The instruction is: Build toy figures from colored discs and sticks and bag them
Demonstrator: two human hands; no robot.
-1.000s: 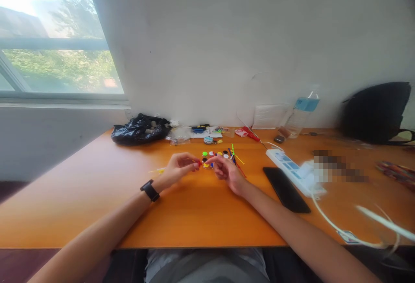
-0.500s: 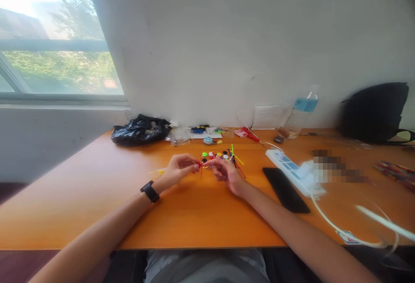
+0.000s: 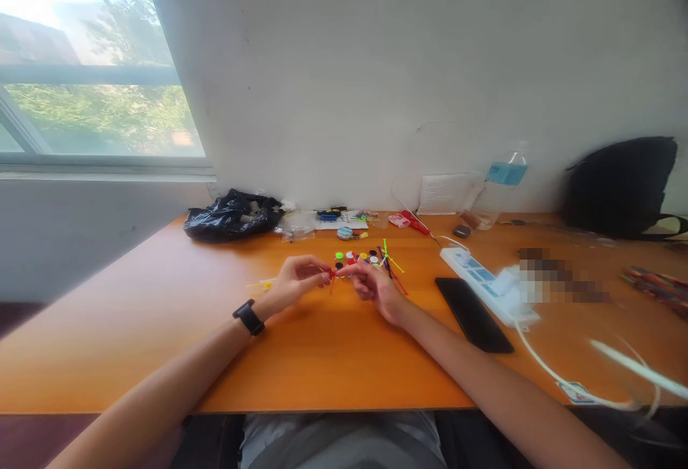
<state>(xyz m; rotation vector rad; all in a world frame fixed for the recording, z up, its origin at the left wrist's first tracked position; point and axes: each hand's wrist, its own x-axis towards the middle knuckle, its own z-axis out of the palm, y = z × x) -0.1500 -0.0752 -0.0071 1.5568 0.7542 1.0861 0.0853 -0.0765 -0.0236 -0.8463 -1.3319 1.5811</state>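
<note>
My left hand (image 3: 298,275), with a black watch (image 3: 249,317) on its wrist, pinches a small red piece (image 3: 332,275) between thumb and fingertips. The extended index finger of my right hand (image 3: 376,286) reaches that piece, and its other fingers are curled. A thin red bit (image 3: 355,258) shows by the right thumb; what the curled fingers hold is hidden. Just behind the hands lie several small round pieces, among them a green one (image 3: 339,256) and a white one (image 3: 373,259). Thin coloured plastic strips (image 3: 385,252) lie to their right. A yellow piece (image 3: 267,285) is partly behind my left hand.
A black phone (image 3: 473,315) and a white power strip (image 3: 486,286) with cables lie on the right. Along the wall are a black plastic bag (image 3: 233,215), a round tin (image 3: 345,233), a red-handled tool (image 3: 415,223), a clear bottle (image 3: 497,193) and a black bag (image 3: 620,186).
The red piece at my left fingertips has turned slightly, its thin lower end shifting a little left. Both hands stay almost in the same place.
</note>
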